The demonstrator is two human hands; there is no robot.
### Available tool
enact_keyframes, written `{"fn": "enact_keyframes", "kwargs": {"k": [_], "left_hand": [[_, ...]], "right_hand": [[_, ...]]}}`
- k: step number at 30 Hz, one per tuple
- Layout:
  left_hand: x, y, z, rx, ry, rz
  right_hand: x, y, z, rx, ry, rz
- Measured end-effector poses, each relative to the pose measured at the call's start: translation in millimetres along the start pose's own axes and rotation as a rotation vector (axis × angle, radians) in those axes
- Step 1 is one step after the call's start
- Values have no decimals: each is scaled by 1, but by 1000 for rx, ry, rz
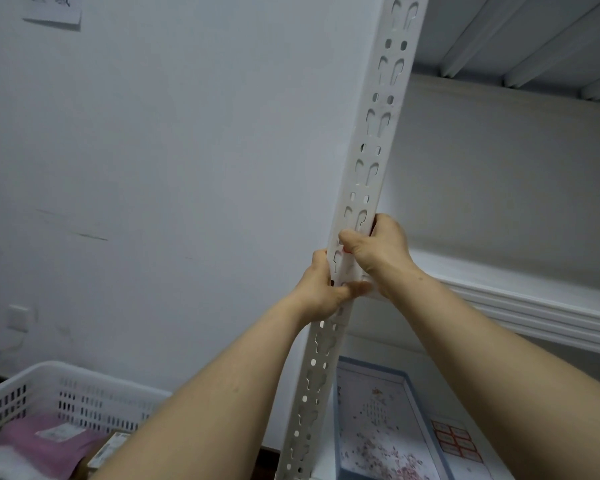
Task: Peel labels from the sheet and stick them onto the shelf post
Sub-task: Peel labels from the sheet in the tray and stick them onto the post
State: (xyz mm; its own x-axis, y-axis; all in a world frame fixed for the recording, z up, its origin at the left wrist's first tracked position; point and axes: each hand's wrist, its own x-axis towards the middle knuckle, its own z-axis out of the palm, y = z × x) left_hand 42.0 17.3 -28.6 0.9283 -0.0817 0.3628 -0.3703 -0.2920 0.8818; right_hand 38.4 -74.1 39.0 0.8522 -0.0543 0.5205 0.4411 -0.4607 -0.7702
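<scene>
Both forearms reach up from bottom edge to shelf post [368, 161], a white slotted upright, tilted in view. L hand [321, 289]: fingers curled round post's left edge, thumb laid across front face, gripping it. R hand [381, 251], just above L: fingers wrapped behind right edge, thumb pressed on front face. Label [346, 251]: only a red sliver shows, under R thumb, against post front, betw. the two hands. Label sheet [456, 441] lies flat low right, well below hands, beside blue-rimmed tray [420, 410]. White basket [84, 372] low left.
</scene>
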Motion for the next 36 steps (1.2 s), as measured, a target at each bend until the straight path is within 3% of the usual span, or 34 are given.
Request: {"fn": "enact_keyframes", "kwargs": {"k": [6, 15, 20, 23, 26, 28, 36], "left_hand": [[0, -2, 0, -66, 7, 28], [-1, -1, 0, -29, 4, -19], [-5, 5, 3, -42, 35, -14], [-11, 10, 5, 42, 293, 39], [-15, 16, 5, 164, 660, 298], [-15, 26, 5, 218, 672, 390], [-8, 23, 4, 291, 678, 305]], "right_hand": [[0, -4, -19, 142, -175, 89], [7, 2, -3, 94, -49, 76], [11, 2, -15, 115, -152, 111], [15, 3, -26, 283, -206, 169], [16, 5, -28, 326, -241, 145], [16, 7, -30, 334, -264, 141], [18, 14, -30, 317, -280, 89]]}}
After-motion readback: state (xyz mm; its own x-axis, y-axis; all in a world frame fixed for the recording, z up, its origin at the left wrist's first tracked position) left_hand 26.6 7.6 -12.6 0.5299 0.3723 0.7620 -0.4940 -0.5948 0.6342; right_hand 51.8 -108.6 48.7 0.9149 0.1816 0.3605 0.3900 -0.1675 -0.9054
